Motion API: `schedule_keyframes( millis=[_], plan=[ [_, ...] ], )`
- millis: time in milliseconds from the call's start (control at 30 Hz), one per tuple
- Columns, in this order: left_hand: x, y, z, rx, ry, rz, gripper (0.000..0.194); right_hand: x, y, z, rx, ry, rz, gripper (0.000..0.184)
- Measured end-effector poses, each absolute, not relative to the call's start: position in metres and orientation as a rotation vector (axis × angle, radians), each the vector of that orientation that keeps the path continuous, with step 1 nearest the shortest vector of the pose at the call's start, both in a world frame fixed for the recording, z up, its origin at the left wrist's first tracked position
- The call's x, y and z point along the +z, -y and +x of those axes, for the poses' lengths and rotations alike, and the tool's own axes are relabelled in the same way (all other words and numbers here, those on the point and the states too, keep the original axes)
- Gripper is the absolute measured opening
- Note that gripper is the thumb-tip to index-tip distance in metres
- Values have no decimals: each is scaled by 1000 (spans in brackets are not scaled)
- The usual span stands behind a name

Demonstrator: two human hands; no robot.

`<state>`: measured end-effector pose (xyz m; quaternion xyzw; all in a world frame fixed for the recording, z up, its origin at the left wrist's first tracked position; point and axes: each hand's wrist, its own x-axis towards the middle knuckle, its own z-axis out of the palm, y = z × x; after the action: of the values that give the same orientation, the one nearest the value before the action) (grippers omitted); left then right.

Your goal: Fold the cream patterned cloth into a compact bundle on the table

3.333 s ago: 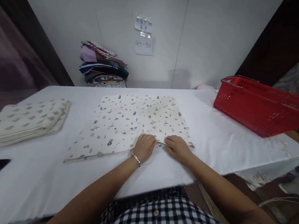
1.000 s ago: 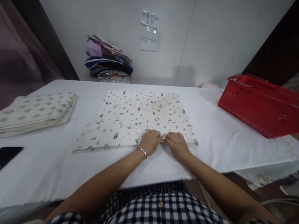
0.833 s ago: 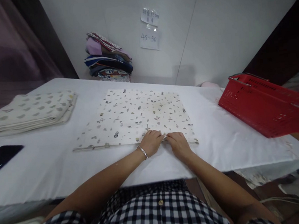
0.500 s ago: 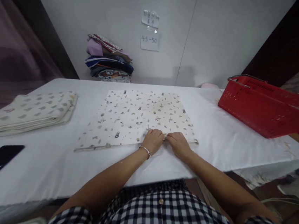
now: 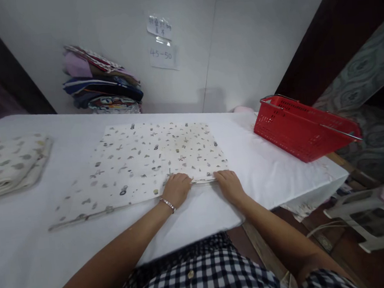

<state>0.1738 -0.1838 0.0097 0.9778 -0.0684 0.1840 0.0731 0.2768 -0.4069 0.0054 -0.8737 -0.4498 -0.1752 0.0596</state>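
Observation:
A cream cloth with small grey and black prints (image 5: pixel 146 159) lies flat on the white table (image 5: pixel 276 172). My left hand (image 5: pixel 177 188), with a bracelet on the wrist, rests on the cloth's near edge, fingers curled and pinching the hem. My right hand (image 5: pixel 228 183) sits a little to the right on the same edge near the cloth's right corner, fingers also curled onto the hem. Both hands press the edge against the table.
A folded cream cloth with grey spots (image 5: pixel 7 164) lies at the left. A stack of folded colourful fabrics (image 5: pixel 101 87) stands against the back wall under paper notes (image 5: pixel 162 42). A red plastic basket (image 5: pixel 302 126) sits at the table's right end. A white stool (image 5: pixel 372 217) stands on the floor.
The view has swung to the right. My right hand has slid right along the hem, away from my left hand. The cloth's near edge now lies slanted.

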Motion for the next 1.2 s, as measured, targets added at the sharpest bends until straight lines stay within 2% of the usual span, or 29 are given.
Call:
schedule_keyframes(
  millis=[200, 333, 500, 833, 1200],
  plan=[
    [12, 187, 175, 421, 231, 2949, 12, 7, 446, 291, -472, 1107, -2832, 34],
    [19, 193, 176, 210, 196, 3001, 16, 10, 444, 286, -336, 938, -2935, 41],
    [22, 194, 175, 126, 170, 2992, 21, 15, 435, 281, -266, 825, -2926, 39],
    [13, 196, 176, 186, 193, 3031, 19, 9, 452, 285, -225, 772, -2916, 35],
    [-4, 197, 160, 429, 129, 3060, 14, -41, 476, 316, -120, 764, -2775, 42]
  ],
)
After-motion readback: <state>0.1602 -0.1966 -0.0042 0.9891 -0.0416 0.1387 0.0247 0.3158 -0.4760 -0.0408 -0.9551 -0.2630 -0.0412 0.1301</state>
